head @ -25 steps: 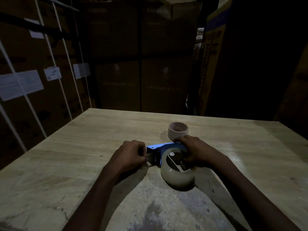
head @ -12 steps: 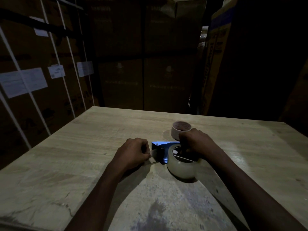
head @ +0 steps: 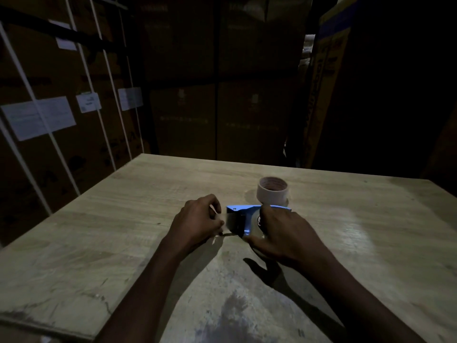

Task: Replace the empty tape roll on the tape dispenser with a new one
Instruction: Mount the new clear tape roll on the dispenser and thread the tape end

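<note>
Since half a second ago: right hand (head: pixel 284 233) shifted over the top of the new tape roll (head: pixel 257 222), now covering most of it, roll laid flatter and lower toward the table; left hand (head: pixel 197 221) barely moved. Right hand spread wide, palm down, fingers (head: pixel 256 242) wrapped around the near edge of the roll, pressing it onto the blue tape dispenser (head: pixel 238 219). Only a sliver of roll and hub visible between dispenser frame and hand. Left hand curled half-closed just left of dispenser front end, fingertips (head: pixel 220 222) pinched at something small and pale there, probably the tape end; too dim to tell for sure. Dispenser lying on wooden table (head: pixel 123 219), centre, between both hands. Empty tape roll (head: pixel 272 191) standing upright just beyond dispenser, far side, apart from both hands. Stacked cardboard boxes (head: pixel 61 107) with white labels and straps at far left, more dark boxes behind table.
</note>
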A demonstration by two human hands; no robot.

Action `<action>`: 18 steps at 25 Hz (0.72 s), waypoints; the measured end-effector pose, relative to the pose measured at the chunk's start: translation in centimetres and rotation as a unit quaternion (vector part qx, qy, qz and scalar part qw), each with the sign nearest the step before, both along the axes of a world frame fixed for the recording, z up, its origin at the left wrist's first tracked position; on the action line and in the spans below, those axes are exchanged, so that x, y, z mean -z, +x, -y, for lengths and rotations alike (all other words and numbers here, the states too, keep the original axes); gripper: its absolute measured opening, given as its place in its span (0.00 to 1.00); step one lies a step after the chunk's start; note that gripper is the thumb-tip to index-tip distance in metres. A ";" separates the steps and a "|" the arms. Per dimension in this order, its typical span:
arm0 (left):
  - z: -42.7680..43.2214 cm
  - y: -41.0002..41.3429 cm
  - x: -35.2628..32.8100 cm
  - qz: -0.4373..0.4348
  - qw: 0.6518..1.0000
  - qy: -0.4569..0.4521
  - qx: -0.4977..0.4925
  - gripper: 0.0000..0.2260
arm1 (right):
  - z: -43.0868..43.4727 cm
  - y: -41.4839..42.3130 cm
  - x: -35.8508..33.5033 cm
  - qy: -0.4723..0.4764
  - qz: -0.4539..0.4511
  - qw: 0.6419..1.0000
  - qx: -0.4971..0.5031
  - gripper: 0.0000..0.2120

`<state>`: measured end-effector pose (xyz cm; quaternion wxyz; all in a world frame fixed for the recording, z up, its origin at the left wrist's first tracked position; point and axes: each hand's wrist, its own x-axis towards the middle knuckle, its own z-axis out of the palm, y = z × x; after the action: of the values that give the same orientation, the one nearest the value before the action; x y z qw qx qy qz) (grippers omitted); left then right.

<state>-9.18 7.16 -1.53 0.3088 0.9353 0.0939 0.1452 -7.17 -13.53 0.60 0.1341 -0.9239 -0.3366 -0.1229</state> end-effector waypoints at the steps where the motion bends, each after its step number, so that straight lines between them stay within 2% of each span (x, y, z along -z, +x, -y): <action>1: 0.0 0.0 0.0 0.003 1.000 0.002 -0.002 0.07 | -0.3 -0.1 0.2 -0.008 0.001 1.000 0.016 0.24; 4: 0.1 0.0 0.2 0.017 1.000 -0.004 -0.006 0.05 | -0.7 0.4 0.3 -0.021 0.008 0.998 0.062 0.28; 7: 0.2 0.0 0.3 0.019 1.000 -0.005 -0.008 0.04 | -0.7 0.4 0.4 -0.052 -0.017 0.997 0.047 0.21; 9: 0.1 0.1 0.4 0.018 1.000 -0.002 -0.007 0.04 | -0.8 0.2 0.0 -0.053 -0.041 0.997 0.040 0.20; 13: 0.0 0.3 0.6 0.022 1.000 -0.006 -0.001 0.03 | -1.0 0.1 -0.1 -0.051 0.023 0.998 0.043 0.15; 18: 0.2 0.2 0.8 0.029 0.999 -0.024 0.004 0.02 | -0.6 1.5 1.5 -0.033 0.036 0.998 0.033 0.11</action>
<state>-8.99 7.01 -2.30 0.3343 0.9234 0.0842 0.1690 -5.72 -12.88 -0.85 0.0874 -0.9334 -0.3143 -0.1494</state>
